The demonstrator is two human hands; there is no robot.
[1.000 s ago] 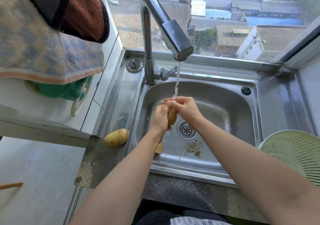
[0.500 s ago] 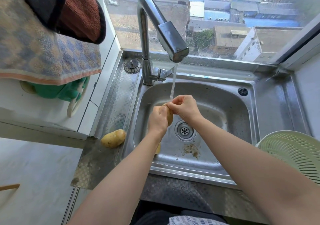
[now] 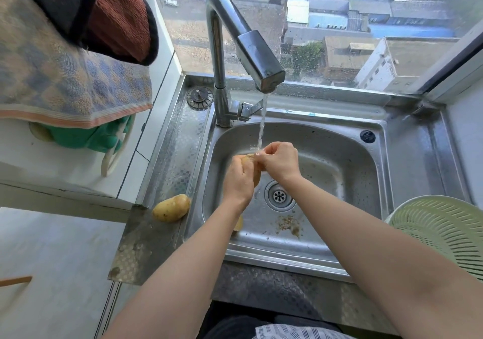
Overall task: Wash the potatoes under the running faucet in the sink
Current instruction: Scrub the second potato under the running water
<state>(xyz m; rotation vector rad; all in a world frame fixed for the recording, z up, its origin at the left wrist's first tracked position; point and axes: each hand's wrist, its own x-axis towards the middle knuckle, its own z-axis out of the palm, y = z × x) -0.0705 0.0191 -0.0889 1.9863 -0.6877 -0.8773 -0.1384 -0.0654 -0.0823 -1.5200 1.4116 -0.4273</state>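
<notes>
My left hand [image 3: 239, 179] and my right hand [image 3: 278, 161] both grip one yellow potato [image 3: 256, 175] over the steel sink [image 3: 339, 171], and most of it is hidden between them. Water from the chrome faucet [image 3: 251, 51] falls onto the potato's top and my right fingers. A second potato [image 3: 171, 207] lies on the steel ledge left of the basin. A third potato [image 3: 238, 224] peeks out in the basin under my left forearm.
A pale green colander [image 3: 439, 231] sits at the right edge of the sink. Food scraps [image 3: 288, 223] lie near the drain [image 3: 279, 195]. Towels [image 3: 65, 77] and green gloves [image 3: 88, 136] hang on the left. A window is behind the faucet.
My hands have shifted slightly around the potato under the stream, with my right fingers now over its top. The loose potatoes have not moved.
</notes>
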